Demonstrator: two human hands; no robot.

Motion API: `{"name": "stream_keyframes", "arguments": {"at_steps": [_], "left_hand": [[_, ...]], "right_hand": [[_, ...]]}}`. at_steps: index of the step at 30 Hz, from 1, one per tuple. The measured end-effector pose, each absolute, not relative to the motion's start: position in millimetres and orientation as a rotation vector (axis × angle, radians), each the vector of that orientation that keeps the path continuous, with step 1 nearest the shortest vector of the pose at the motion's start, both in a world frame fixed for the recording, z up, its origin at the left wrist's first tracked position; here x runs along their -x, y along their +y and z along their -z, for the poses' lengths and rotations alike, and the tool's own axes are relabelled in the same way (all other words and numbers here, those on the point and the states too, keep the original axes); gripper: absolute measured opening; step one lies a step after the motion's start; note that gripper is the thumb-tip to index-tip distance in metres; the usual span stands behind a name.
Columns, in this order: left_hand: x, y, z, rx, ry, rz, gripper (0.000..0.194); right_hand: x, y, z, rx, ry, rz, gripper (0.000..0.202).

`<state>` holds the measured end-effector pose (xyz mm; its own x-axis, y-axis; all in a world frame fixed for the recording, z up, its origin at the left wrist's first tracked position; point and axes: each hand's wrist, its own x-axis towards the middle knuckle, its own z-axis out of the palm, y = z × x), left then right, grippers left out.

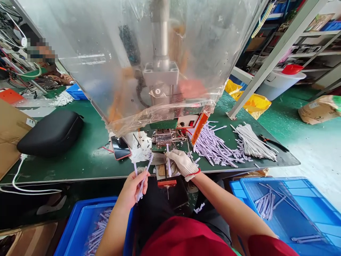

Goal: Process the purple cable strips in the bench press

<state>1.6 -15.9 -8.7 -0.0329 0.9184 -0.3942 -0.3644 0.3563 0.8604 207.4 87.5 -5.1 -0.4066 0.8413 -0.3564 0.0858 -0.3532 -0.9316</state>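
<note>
My left hand (137, 186), bare, is closed around a few thin lilac plastic strips (149, 166) that fan upward in front of the table edge. A white knit glove covers my right hand (182, 163). Its fingertips pinch at one lilac strip (169, 169), which runs from the press's small metal die (163, 138) toward me. A flat metal blade (157, 158) lies just left of the gloved fingers; whether they touch it I cannot tell. Above the die stands the press cylinder (161, 74), behind a clear plastic guard (93, 53).
Right of the press lie a lilac strip pile (213, 144), a white strip bundle (253, 140) and pliers (274, 143). A phone (120, 147) and black case (52, 131) sit left. Blue bins (73, 220) (314, 202) flank me. Another person's hand (66, 77) shows far left.
</note>
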Motion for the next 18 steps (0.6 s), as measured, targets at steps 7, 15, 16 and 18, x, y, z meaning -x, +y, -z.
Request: {"name": "stream_keyframes", "arguments": {"at_steps": [7,15,16,18], "left_hand": [[-1,6,-19,-1.038,1.215,-0.728,0.030],[-10,18,-40,-1.335,1.027,-0.336,0.029],[-2,17,-41,-1.299,1.031,-0.351,0.030],[16,15,-38,-1.151,1.103,-0.496,0.030]], "right_hand": [[-243,88,-60,1.082,-2.171,-1.368,0.030],[-273,57,-72,1.041,-2.251,-1.676,0.025],[-286,60,-71,1.089,-2.206,-1.691,0.025],[-319,77,-68,1.286,-2.141,-1.503,0.025]]}}
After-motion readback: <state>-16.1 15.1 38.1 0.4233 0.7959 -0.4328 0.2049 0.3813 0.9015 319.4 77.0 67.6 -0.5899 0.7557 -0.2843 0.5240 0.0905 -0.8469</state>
